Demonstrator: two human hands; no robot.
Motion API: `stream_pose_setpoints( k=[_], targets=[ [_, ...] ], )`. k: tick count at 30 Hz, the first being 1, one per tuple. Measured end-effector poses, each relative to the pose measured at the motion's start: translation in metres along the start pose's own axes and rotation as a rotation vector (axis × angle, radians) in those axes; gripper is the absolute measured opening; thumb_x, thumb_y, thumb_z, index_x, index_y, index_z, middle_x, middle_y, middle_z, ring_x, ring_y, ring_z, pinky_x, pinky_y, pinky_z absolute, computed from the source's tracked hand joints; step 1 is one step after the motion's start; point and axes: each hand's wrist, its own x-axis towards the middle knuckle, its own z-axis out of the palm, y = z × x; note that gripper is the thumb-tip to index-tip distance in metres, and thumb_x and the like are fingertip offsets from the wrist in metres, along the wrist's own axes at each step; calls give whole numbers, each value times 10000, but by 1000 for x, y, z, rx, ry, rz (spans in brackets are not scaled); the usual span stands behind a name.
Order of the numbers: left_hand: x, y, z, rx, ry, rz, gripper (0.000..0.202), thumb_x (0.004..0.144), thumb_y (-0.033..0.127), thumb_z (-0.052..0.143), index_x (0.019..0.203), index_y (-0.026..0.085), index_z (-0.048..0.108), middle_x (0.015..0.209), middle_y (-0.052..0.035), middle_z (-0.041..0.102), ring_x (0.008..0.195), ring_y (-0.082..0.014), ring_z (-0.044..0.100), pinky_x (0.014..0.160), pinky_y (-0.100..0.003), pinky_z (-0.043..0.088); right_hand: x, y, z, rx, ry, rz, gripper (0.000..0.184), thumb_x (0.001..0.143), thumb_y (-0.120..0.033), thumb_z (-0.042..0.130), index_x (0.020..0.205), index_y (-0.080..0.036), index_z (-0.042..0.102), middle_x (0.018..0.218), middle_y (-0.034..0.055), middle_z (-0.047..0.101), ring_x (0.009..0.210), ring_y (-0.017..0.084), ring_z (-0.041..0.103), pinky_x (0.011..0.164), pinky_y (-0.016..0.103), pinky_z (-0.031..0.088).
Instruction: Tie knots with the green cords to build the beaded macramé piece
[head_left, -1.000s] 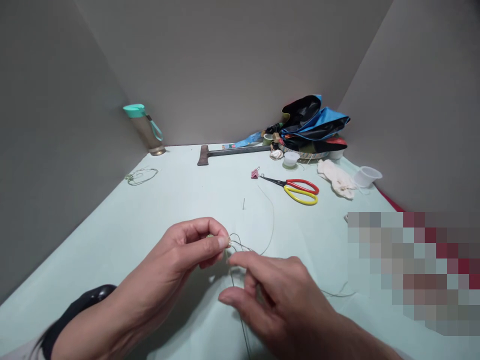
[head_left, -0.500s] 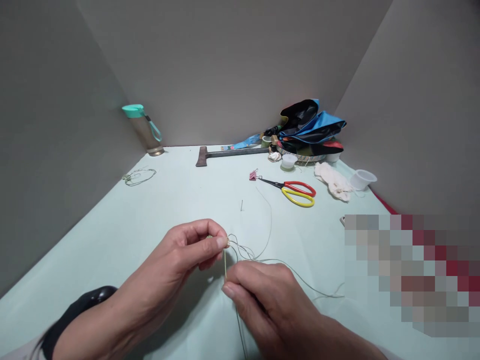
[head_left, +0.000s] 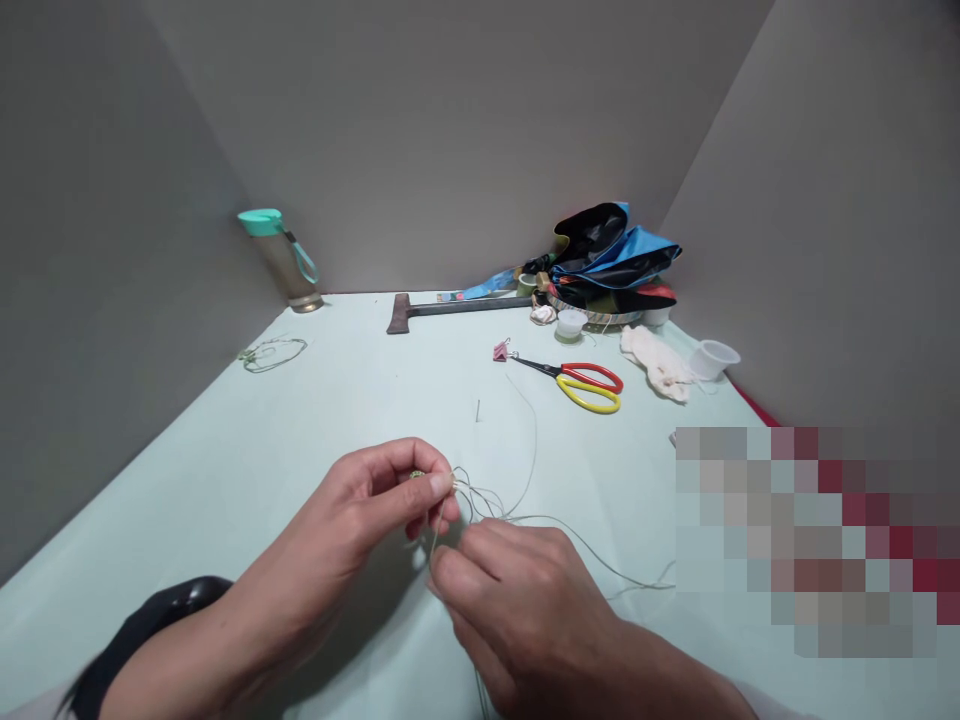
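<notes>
L hand [head_left: 375, 498] pinches the root of a bunch of thin cords [head_left: 460, 486] btwn thumb & index tips; a small green piece [head_left: 417, 474] shows above the thumb, mostly hid. From that pinch one pale strand [head_left: 436, 533] runs straight to approx 6:30, down to the R hand [head_left: 525, 590], whose fingers are curled in, seemingly pinching it; thumb tip hidden, exact grip unclear. Key line: this short strand, long axis nr 12-to-6, slung btwn both hands, L at top end, R at bottom, hands close but apart. Other loose strands [head_left: 585, 542] trail twd 4 o'clock over the table [head_left: 352, 390]; scissors [head_left: 559, 371] lie btwn 1 & 2, well apart.
</notes>
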Motion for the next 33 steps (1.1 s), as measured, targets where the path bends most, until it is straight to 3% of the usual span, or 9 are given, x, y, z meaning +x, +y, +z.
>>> stream_pose_setpoints(
  k=[5, 10, 13, 15, 18, 20, 23, 27, 33],
  targets=[
    [2, -1, -1, 15, 22, 19, 318, 905, 453, 825, 738, 236, 662, 716, 36, 601, 719, -185, 423, 666, -333, 341, 2, 0, -2, 42, -4, 38, 242, 852, -27, 516, 756, -248, 502, 712, -18, 575, 626, 167, 426, 527, 328, 291],
    [7, -3, -2, 38, 62, 70, 396, 883, 556, 869, 790, 239, 650, 677, 83, 501, 609, -143, 314, 568, -307, 262, 9, -3, -13, 229, 84, 158, 265, 1022, -113, 527, 793, -231, 588, 828, 18, 656, 762, 173, 614, 692, 295, 521],
    [7, -3, -2, 88, 78, 115, 426, 903, 606, 854, 819, 238, 658, 640, 96, 466, 584, -136, 314, 546, -293, 256, 15, -9, -23, 397, 119, 310, 238, 1062, -145, 544, 876, -222, 671, 933, 48, 746, 832, 168, 716, 748, 276, 579],
    [5, -2, -1, 122, 79, 146, 412, 919, 598, 837, 831, 237, 659, 629, 94, 476, 580, -135, 342, 541, -283, 281, 18, -14, -29, 626, 56, 486, 223, 1086, -189, 541, 896, -239, 647, 835, 20, 774, 762, 163, 728, 727, 276, 579],
    [3, 2, -1, 164, 69, 186, 360, 952, 555, 792, 843, 238, 662, 619, 93, 492, 556, -128, 357, 512, -272, 282, 21, -21, -36, 912, -42, 670, 188, 1082, -261, 560, 896, -263, 585, 633, -66, 619, 581, 146, 596, 598, 270, 496],
    [2, 3, -2, 187, 51, 199, 323, 974, 522, 758, 848, 239, 667, 606, 95, 479, 537, -125, 352, 483, -269, 249, 22, -22, -37, 777, 42, 602, 192, 1048, -227, 599, 858, -254, 605, 697, -60, 565, 623, 140, 554, 600, 269, 458],
    [1, 0, -4, 213, 10, 217, 297, 1008, 489, 715, 844, 245, 675, 585, 101, 446, 518, -125, 330, 459, -271, 214, 25, -18, -37, 408, 253, 396, 221, 1043, -130, 593, 875, -233, 694, 900, 0, 638, 755, 147, 608, 678, 282, 488],
    [-1, -7, -3, 237, -17, 269, 288, 1057, 475, 668, 873, 254, 688, 579, 113, 397, 508, -125, 288, 452, -277, 205, 30, -11, -33, 331, 345, 264, 232, 1083, -96, 553, 979, -221, 719, 1197, 90, 709, 1004, 183, 736, 816, 305, 577],
    [-7, -12, 0, 280, 18, 332, 281, 1088, 430, 654, 878, 251, 709, 612, 107, 380, 524, -127, 269, 477, -296, 241, 33, -11, -26, 397, 316, 281, 249, 1117, -98, 510, 955, -246, 627, 908, -20, 639, 735, 127, 640, 705, 263, 541]
  ],
)
